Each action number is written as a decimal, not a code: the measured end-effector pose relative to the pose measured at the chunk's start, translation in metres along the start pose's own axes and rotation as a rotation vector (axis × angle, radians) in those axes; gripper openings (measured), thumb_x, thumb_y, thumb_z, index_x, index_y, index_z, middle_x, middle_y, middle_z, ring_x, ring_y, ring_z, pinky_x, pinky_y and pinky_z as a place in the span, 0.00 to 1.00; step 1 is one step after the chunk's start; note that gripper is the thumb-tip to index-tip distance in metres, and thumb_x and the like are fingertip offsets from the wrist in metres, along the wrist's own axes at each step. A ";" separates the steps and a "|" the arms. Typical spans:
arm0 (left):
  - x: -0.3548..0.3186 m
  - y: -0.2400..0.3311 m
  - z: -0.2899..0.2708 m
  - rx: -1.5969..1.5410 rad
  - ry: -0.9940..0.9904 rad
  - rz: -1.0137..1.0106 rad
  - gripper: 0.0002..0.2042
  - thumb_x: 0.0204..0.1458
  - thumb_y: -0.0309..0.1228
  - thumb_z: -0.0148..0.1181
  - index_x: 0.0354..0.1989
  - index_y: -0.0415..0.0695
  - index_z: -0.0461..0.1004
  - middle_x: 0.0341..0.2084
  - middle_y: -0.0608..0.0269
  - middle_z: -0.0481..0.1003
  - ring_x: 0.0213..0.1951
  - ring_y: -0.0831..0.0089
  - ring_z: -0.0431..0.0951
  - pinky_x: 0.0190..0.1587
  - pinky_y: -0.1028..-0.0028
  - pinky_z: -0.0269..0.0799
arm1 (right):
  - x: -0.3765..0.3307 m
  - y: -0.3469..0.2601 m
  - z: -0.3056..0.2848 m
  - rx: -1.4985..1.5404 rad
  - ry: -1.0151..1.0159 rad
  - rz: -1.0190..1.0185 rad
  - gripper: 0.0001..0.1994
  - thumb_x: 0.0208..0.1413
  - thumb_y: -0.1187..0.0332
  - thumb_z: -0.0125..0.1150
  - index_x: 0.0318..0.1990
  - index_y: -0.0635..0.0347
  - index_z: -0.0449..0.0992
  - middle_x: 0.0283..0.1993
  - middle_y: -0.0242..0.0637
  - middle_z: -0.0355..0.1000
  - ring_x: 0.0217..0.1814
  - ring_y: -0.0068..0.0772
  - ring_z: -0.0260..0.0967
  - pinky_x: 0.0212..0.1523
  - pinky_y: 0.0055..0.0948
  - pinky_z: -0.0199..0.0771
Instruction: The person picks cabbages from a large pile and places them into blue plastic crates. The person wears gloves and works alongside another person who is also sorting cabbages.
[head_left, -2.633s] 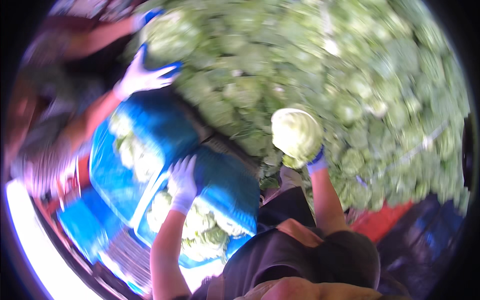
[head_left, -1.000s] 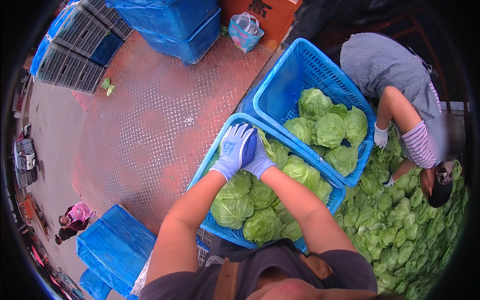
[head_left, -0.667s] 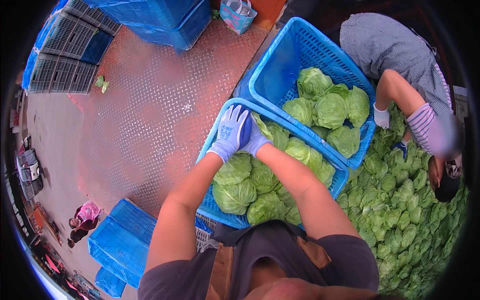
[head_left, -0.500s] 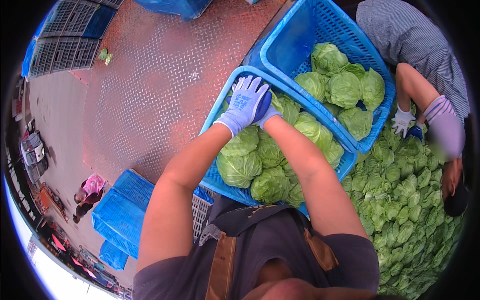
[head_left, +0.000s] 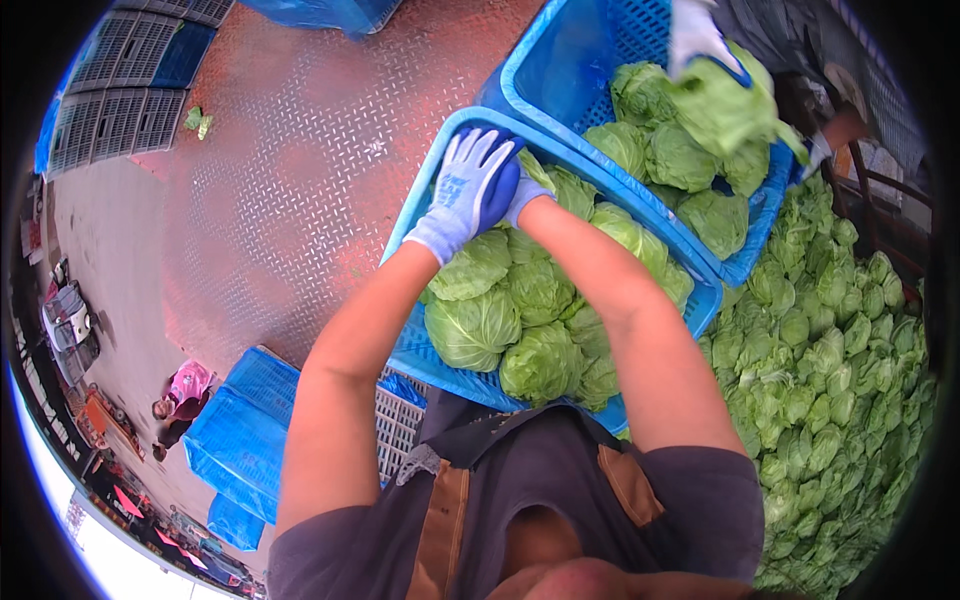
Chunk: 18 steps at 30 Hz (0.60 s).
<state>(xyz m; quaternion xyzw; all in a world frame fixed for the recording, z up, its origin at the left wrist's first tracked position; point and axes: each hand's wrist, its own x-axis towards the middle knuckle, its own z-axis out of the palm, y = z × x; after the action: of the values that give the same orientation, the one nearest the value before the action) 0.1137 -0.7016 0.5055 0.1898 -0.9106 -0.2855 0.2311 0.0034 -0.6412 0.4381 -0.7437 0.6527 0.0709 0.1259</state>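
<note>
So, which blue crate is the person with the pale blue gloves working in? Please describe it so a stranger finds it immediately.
Start from the red patterned metal floor: two blue plastic lattice crates sit at its right edge, beside the big heap of loose green cabbages. It is the nearer blue crate, against the wearer's body. Unlike the farther blue crate, both gloved hands, left hand and right hand, meet at its far rim.

Two blue crates [head_left: 560, 140] of cabbages [head_left: 475, 325] (nearer holds about nine visible).

Bright, even daylight, soft shadows; fisheye edges bend, perhaps slightly blurred.
</note>
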 end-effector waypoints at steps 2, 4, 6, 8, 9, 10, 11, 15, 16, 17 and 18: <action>-0.024 0.032 -0.055 -0.024 -0.047 0.005 0.26 0.56 0.34 0.55 0.66 0.44 0.69 0.65 0.42 0.66 0.67 0.41 0.62 0.70 0.46 0.53 | -0.006 -0.007 -0.022 -0.061 0.110 -0.011 0.32 0.63 0.57 0.48 0.74 0.52 0.58 0.74 0.53 0.56 0.78 0.59 0.48 0.78 0.56 0.43; -0.073 0.042 -0.061 0.132 -0.104 -0.099 0.29 0.58 0.36 0.54 0.69 0.44 0.65 0.69 0.42 0.60 0.71 0.38 0.55 0.71 0.42 0.46 | -0.045 -0.002 -0.053 0.166 0.424 -0.062 0.31 0.61 0.59 0.54 0.71 0.54 0.62 0.72 0.54 0.58 0.74 0.61 0.54 0.76 0.56 0.49; -0.105 0.042 -0.032 0.210 -0.267 -0.252 0.31 0.61 0.43 0.53 0.72 0.49 0.62 0.72 0.44 0.56 0.73 0.36 0.50 0.71 0.39 0.44 | -0.054 0.003 -0.022 0.192 0.428 -0.040 0.29 0.62 0.57 0.55 0.70 0.52 0.63 0.71 0.52 0.60 0.72 0.61 0.57 0.74 0.57 0.51; -0.144 0.020 0.006 0.326 -0.308 -0.247 0.31 0.60 0.46 0.54 0.72 0.52 0.63 0.72 0.45 0.56 0.73 0.36 0.50 0.70 0.38 0.46 | -0.052 -0.002 -0.008 0.161 0.361 -0.035 0.27 0.63 0.55 0.54 0.69 0.47 0.64 0.71 0.49 0.60 0.73 0.60 0.56 0.74 0.58 0.50; -0.146 0.019 0.013 0.365 -0.294 -0.222 0.30 0.60 0.47 0.55 0.71 0.52 0.65 0.71 0.44 0.58 0.72 0.35 0.51 0.69 0.36 0.47 | -0.053 -0.002 -0.002 0.105 0.357 -0.030 0.27 0.64 0.54 0.54 0.69 0.46 0.65 0.71 0.50 0.59 0.74 0.59 0.56 0.75 0.58 0.50; -0.148 0.019 0.019 0.369 -0.261 -0.204 0.29 0.60 0.46 0.55 0.69 0.51 0.67 0.70 0.43 0.60 0.72 0.34 0.52 0.68 0.35 0.48 | -0.055 -0.003 0.003 0.049 0.354 -0.027 0.27 0.64 0.54 0.53 0.69 0.45 0.65 0.71 0.50 0.59 0.74 0.59 0.55 0.75 0.58 0.49; -0.146 0.011 0.024 0.365 -0.240 -0.192 0.28 0.59 0.46 0.56 0.68 0.51 0.68 0.69 0.43 0.60 0.71 0.34 0.53 0.68 0.35 0.49 | -0.051 0.003 0.007 0.034 0.360 -0.038 0.27 0.64 0.53 0.53 0.69 0.45 0.65 0.72 0.49 0.59 0.74 0.59 0.55 0.76 0.58 0.48; -0.136 0.014 0.024 0.365 -0.228 -0.168 0.29 0.59 0.45 0.56 0.68 0.50 0.66 0.71 0.45 0.58 0.71 0.34 0.53 0.68 0.34 0.48 | -0.050 0.005 0.009 0.036 0.437 0.001 0.28 0.65 0.52 0.52 0.71 0.45 0.63 0.71 0.48 0.60 0.74 0.57 0.56 0.74 0.57 0.52; -0.135 0.013 0.021 0.383 -0.222 -0.169 0.29 0.60 0.45 0.56 0.69 0.50 0.66 0.71 0.46 0.57 0.72 0.34 0.52 0.68 0.34 0.48 | -0.044 0.005 0.004 0.008 0.402 0.011 0.28 0.65 0.52 0.52 0.71 0.46 0.63 0.72 0.49 0.60 0.74 0.57 0.56 0.74 0.56 0.51; -0.138 0.020 0.021 0.384 -0.237 -0.205 0.30 0.60 0.46 0.55 0.71 0.52 0.64 0.73 0.47 0.55 0.72 0.35 0.51 0.68 0.34 0.47 | -0.050 0.001 0.002 0.063 0.412 0.033 0.28 0.65 0.53 0.53 0.70 0.48 0.64 0.72 0.49 0.60 0.75 0.57 0.55 0.74 0.57 0.50; -0.138 0.032 0.016 0.380 -0.216 -0.281 0.28 0.61 0.47 0.53 0.70 0.57 0.65 0.73 0.52 0.57 0.73 0.40 0.51 0.70 0.33 0.43 | -0.054 -0.002 -0.002 0.116 0.435 0.047 0.28 0.65 0.53 0.53 0.70 0.49 0.64 0.72 0.50 0.59 0.75 0.57 0.55 0.74 0.59 0.50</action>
<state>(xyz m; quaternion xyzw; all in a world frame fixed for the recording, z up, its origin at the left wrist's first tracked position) 0.2117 -0.6043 0.4707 0.3226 -0.9320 -0.1572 0.0508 -0.0018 -0.5905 0.4550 -0.7175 0.6847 -0.1257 0.0232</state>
